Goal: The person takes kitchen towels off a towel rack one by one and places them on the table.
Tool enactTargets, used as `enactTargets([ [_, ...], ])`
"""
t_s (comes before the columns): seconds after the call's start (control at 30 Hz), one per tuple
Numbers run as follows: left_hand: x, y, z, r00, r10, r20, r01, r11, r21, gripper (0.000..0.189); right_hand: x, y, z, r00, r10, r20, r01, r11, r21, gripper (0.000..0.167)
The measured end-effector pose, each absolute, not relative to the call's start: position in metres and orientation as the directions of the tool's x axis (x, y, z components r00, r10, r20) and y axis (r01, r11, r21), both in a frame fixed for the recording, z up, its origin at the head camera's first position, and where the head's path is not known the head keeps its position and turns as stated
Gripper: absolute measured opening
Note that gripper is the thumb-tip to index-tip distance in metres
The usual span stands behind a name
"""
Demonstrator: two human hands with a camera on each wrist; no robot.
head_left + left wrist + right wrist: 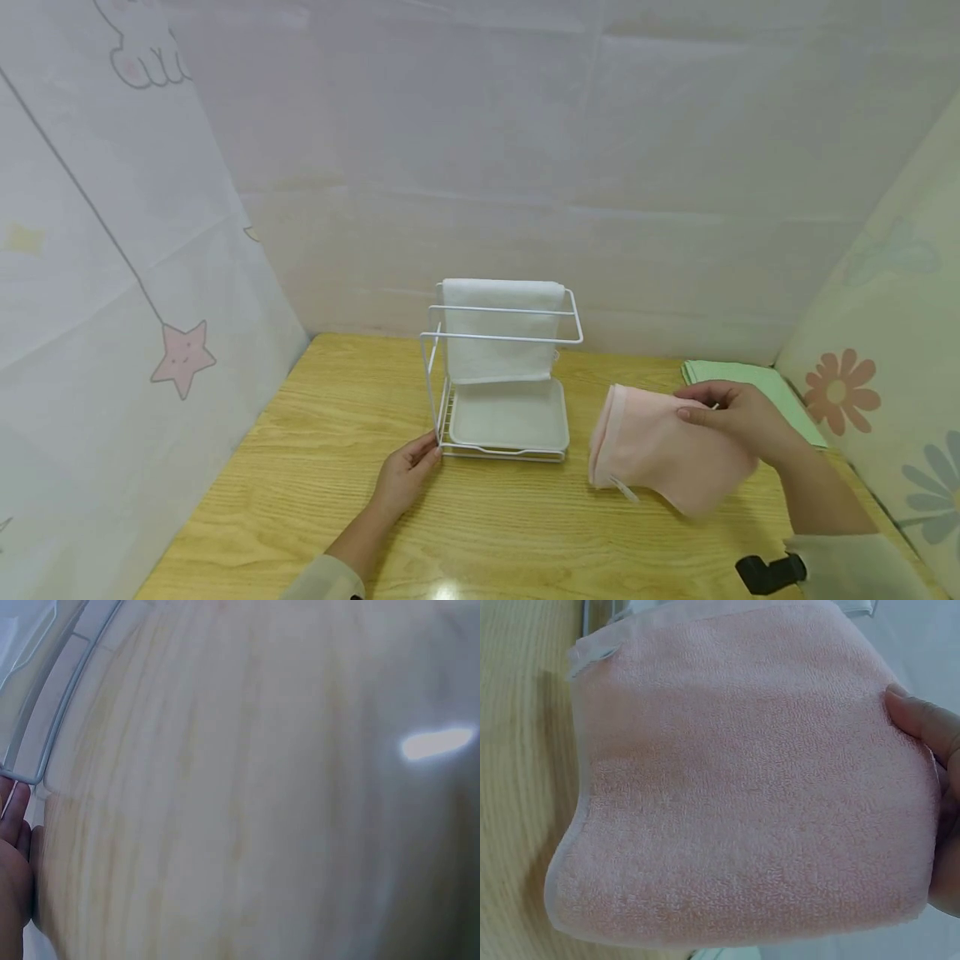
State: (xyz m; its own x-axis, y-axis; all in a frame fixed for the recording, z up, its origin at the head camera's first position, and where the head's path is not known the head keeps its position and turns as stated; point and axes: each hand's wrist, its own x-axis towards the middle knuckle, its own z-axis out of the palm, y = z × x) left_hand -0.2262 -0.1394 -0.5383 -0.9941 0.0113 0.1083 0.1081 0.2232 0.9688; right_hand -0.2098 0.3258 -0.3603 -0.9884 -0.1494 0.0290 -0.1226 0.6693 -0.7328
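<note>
Pink towel (660, 450) | pinched by right hand (742, 419) | extends leftward, below

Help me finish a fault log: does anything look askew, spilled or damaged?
Nothing stands out: the rack is upright, the white towel hangs on it, the pink towel sags naturally from the right hand, and no spill or damage shows.

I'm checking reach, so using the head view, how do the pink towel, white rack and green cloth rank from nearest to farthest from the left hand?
1. White rack: its near left corner touches the left hand.
2. Pink towel: right of the rack, in the right hand.
3. Green cloth: farther right.
</note>
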Motion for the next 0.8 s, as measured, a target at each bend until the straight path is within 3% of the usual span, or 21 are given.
enactTargets([
  [0.37,-0.227,-0.141,-0.54,-0.994,0.011,0.109,0.109,0.213,0.971,0.039,-0.207,0.322,-0.374,-0.983,-0.184,0.009,-0.124,0.626,-0.77,0.039],
  [0.8,-0.228,-0.141,-0.541,-0.996,0.011,0.089,0.09,0.22,0.971,0.038,-0.234,0.322,-0.397,-0.99,-0.14,-0.014,-0.085,0.674,-0.734,0.048],
])
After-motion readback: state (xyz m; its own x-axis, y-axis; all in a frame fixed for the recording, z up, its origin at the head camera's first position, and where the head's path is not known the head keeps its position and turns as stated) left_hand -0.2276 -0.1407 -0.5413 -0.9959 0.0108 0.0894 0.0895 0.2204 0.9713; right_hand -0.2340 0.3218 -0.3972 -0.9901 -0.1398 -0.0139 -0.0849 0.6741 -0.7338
